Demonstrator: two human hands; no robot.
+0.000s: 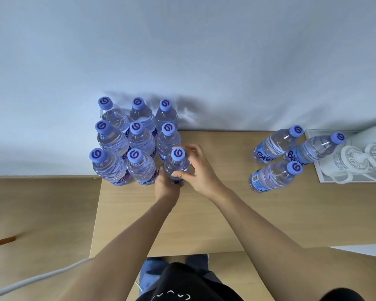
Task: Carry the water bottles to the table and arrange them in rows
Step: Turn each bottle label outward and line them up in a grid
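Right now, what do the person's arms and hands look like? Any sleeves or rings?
Both arms are bare to past the elbows, with no sleeves in view. The right hand wears a thin ring on one finger. The left hand shows no ring or watch.

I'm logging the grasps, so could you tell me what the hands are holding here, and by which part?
Both hands hold one water bottle, the ninth in the block: the left hand grips its lower body, and the right hand holds its upper body below the cap.
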